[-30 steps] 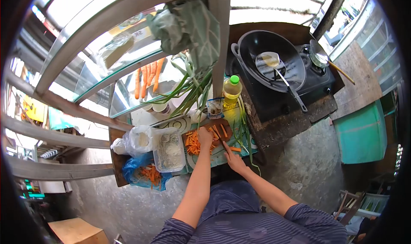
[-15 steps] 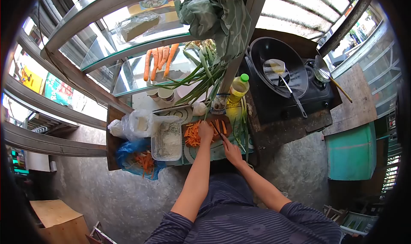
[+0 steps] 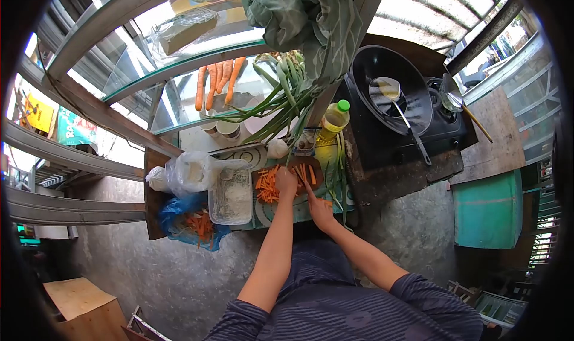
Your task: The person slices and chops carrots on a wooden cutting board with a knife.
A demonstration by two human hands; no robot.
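My left hand [image 3: 287, 183] is closed, fingertips down on the carrot pieces over the brown chopping board [image 3: 318, 174]; the piece under them is mostly hidden. My right hand [image 3: 321, 214] is closed around a knife at the board's near right edge, index finger stretched forward; only a thin dark bit of the knife shows. A heap of cut carrot sticks [image 3: 266, 185] lies to the left of my left hand. A few more carrot sticks [image 3: 310, 172] lie on the right part of the board, beside the blade.
Left of the board stands a plastic tub [image 3: 231, 197] with white powder, beside a blue bag [image 3: 190, 224] of carrot scraps. Behind are a garlic bulb [image 3: 277, 149], an oil bottle [image 3: 332, 124] and spring onions [image 3: 287, 102]. A wok [image 3: 388, 90] sits on the stove at right.
My right hand has shifted slightly left and nearer my body, with its index finger now stretched forward. My left hand stays over the carrots. The view has shifted a little.
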